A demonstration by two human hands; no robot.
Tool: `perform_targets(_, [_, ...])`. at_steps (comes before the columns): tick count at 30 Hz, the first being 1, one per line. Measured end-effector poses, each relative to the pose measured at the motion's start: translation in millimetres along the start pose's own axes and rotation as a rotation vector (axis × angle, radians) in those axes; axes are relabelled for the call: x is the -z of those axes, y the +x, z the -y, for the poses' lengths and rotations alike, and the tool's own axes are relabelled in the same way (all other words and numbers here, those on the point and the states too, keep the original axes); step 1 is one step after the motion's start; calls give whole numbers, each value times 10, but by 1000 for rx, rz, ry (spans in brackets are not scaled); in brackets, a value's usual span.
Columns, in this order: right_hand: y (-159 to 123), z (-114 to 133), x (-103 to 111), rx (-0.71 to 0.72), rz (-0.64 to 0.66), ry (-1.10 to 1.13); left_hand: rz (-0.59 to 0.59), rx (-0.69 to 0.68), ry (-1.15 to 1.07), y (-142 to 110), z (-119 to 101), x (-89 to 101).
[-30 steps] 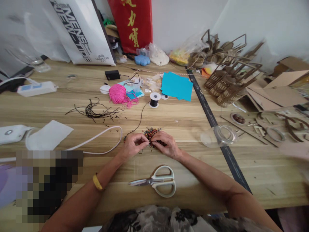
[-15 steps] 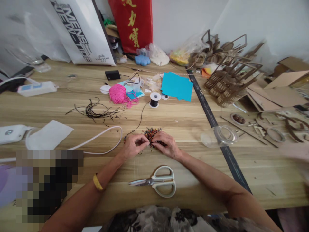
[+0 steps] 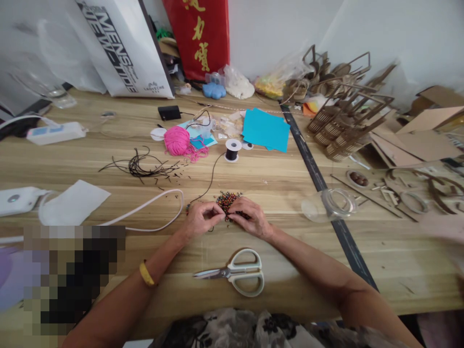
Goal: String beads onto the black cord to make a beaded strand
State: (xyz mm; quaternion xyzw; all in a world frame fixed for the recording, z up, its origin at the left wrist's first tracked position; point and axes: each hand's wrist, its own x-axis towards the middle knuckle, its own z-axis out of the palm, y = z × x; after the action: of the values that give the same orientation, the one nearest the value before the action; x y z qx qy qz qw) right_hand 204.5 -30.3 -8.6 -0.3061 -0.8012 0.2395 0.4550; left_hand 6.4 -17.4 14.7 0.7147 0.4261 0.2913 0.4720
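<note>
Over a pile of small multicoloured beads point(image 3: 227, 197), both my hands are pinched with their fingertips almost meeting. My left hand point(image 3: 203, 218) is closed around a black cord point(image 3: 212, 177), which runs down from a white spool point(image 3: 232, 151); a short bit of it shows under the hand. My right hand point(image 3: 251, 217) is closed too, thumb against forefinger, at the right edge of the beads. What sits between its fingertips is too small to make out. Scissors point(image 3: 232, 273) with cream handles lie just below my hands, blades pointing left.
Cut black cords point(image 3: 139, 166) and a pink yarn ball point(image 3: 177, 140) lie left of the spool. Blue sheets point(image 3: 266, 129) rest behind it. A clear round container point(image 3: 339, 203) stands right, near small brown baskets point(image 3: 331, 135). A white cable point(image 3: 155, 210) loops at left.
</note>
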Motion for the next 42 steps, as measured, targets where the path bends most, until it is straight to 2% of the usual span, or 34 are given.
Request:
perform_targets(23, [-12,-3,-13,23,56,16,26,-11,-62,5,24,-24])
perform_targets(32, [12,34,4,9,56,22,37,-18,-34,8,54,-23])
perform_targets(42, [12,16,11,0,26,16,27,-69,67,22,-25,32])
